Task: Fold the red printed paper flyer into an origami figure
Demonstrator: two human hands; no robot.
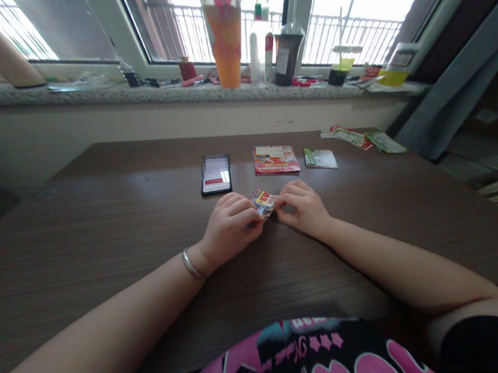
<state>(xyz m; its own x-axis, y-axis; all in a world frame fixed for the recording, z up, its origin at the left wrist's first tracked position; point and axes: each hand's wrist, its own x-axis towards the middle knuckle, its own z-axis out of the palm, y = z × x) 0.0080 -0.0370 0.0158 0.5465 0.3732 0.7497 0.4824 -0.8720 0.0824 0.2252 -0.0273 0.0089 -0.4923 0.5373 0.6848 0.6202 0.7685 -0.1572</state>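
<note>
My left hand (230, 227) and my right hand (303, 207) meet at the middle of the brown wooden table (105, 221). Both pinch a small folded piece of colourful printed paper (263, 201), red and yellow, held just above the tabletop. My left fingers curl round its left side, my right fingertips grip its right edge. A silver bracelet sits on my left wrist.
A black phone (216, 177) lies just beyond my left hand. Farther back lie a red leaflet (275, 159), a green-white leaflet (320, 158) and more leaflets (363, 139) at the right. The windowsill holds an orange cup (225, 39), a dark drink cup (287, 54) and bottles.
</note>
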